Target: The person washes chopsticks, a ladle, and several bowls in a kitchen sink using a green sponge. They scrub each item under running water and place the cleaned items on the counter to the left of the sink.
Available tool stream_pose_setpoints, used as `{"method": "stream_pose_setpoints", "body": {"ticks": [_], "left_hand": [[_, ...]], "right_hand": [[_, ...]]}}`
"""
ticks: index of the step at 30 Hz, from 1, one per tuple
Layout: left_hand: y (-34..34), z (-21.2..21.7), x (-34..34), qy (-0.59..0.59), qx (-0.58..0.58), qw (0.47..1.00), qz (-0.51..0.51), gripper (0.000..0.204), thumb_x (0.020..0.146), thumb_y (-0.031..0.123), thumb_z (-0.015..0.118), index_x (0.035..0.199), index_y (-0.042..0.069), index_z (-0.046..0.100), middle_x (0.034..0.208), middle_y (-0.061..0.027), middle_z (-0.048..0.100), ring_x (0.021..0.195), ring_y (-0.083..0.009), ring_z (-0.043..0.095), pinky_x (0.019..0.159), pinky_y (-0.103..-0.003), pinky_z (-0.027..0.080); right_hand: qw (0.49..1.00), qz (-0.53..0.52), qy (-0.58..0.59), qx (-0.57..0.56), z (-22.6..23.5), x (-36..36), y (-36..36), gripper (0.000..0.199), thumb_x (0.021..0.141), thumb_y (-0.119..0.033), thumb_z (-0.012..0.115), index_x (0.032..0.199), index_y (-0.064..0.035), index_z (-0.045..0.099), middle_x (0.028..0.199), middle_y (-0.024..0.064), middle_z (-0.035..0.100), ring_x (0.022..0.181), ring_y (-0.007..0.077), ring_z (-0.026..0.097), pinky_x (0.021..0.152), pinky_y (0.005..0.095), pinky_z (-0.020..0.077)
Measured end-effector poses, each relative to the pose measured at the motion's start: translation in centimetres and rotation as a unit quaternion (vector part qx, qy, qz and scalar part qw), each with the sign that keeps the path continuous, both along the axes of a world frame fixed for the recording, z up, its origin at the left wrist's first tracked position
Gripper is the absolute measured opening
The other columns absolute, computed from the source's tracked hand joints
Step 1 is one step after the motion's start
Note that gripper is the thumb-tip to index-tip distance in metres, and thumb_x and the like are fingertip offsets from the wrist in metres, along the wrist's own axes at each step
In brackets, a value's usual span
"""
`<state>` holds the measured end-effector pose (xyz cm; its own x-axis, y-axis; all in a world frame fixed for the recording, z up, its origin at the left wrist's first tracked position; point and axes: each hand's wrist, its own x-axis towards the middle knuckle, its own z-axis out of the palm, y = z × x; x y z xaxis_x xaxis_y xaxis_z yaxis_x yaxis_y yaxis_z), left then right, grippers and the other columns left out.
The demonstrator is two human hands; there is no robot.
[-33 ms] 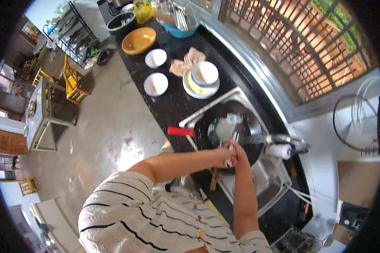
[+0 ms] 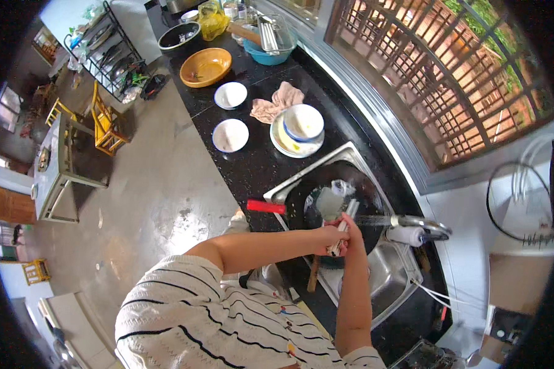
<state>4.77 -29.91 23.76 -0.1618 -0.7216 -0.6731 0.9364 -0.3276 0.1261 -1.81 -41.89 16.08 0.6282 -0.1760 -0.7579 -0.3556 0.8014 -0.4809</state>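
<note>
A: We're at the sink (image 2: 393, 280), and both hands meet right over it. The left hand (image 2: 331, 238) comes in from the person's left, fingers curled shut around a bundle of pale chopsticks (image 2: 345, 229).

B: And the right hand (image 2: 351, 232)?

A: Pressed against the left one, also wrapped round the same chopsticks. Both are closed on them, touching each other, with the stick ends poking out above and below the fists.

B: What's just beyond the hands?

A: A big black wok (image 2: 332, 194) sits in the sink, directly past the knuckles. Its red handle (image 2: 266, 206) sticks out to the left of the hands, over the edge of the dark tabletop (image 2: 252, 166). There's something pale and wet inside the wok, too blurred to name.

B: Water running?

A: A thin stream leaves the tap (image 2: 415, 222), which is just right of the hands, and heads toward them.

B: Farther out?

A: Well beyond the left hand, on the tabletop, a blue-rimmed bowl (image 2: 303, 122) stands on a plate (image 2: 282, 140), a pinkish cloth (image 2: 276, 102) beside it. Two small white bowls (image 2: 230, 135) lie farther left, and an orange bowl (image 2: 205, 66) past those. A wooden handle (image 2: 314, 275) shows just below the hands.
</note>
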Motion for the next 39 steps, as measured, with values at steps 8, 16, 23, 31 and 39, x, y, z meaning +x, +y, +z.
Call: {"method": "stream_pose_setpoints", "body": {"ticks": [8,16,23,31,39], "left_hand": [[3.4,4.1,20.9,-0.213,-0.217,0.95,0.069,0.035,0.087,0.015,0.053,0.117,0.007,0.037,0.071,-0.0026,0.049,0.052,-0.0121,0.049,0.043,-0.026,0.041],[-1.2,6.2,48.7,-0.323,-0.155,0.919,0.164,0.019,0.087,0.011,0.052,0.102,-0.001,0.047,0.071,-0.0063,0.054,0.051,-0.014,0.051,0.042,-0.026,0.042],[-8.6,-0.4,66.4,-0.488,0.075,0.865,0.091,0.032,0.086,0.018,0.043,0.067,-0.002,0.059,0.051,-0.0105,0.043,0.043,-0.0227,0.045,0.039,-0.042,0.037],[-13.7,-6.4,71.9,-0.774,0.133,0.601,-0.149,0.03,0.081,0.025,0.052,0.086,-0.003,0.062,0.076,-0.0172,0.059,0.071,-0.026,0.059,0.061,-0.04,0.046],[-10.2,-0.3,52.2,-0.838,-0.142,0.499,0.168,0.048,0.079,0.016,0.061,0.124,0.007,0.045,0.113,-0.0154,0.051,0.102,-0.0231,0.051,0.088,-0.037,0.042]], "right_hand": [[0.958,-0.007,-0.1,-0.267,14.0,23.3,4.2,0.026,0.088,-0.025,0.056,0.103,-0.0041,0.05,0.069,0.0074,0.056,0.07,0.0207,0.062,0.061,0.0313,0.0499],[0.944,0.047,-0.157,-0.285,14.9,50.3,0.8,0.031,0.088,-0.022,0.058,0.114,-0.0065,0.053,0.072,-0.0002,0.055,0.049,0.0074,0.047,0.04,0.0231,0.0357],[0.878,-0.104,-0.15,-0.442,12.0,49.1,2.3,0.025,0.081,-0.004,0.055,0.102,-0.0032,0.043,0.099,0.0079,0.04,0.087,0.019,0.052,0.076,0.0392,0.054],[0.891,-0.197,0.002,-0.409,8.8,25.6,2.6,0.018,0.082,-0.001,0.049,0.1,-0.0039,0.048,0.092,0.0081,0.051,0.073,0.0171,0.058,0.069,0.0331,0.0535],[0.581,0.146,0.511,-0.616,-2.4,0.1,7.2,0.034,0.074,-0.03,0.066,0.097,-0.0057,0.06,0.091,0.0142,0.059,0.088,0.0315,0.057,0.077,0.0394,0.046]]}}
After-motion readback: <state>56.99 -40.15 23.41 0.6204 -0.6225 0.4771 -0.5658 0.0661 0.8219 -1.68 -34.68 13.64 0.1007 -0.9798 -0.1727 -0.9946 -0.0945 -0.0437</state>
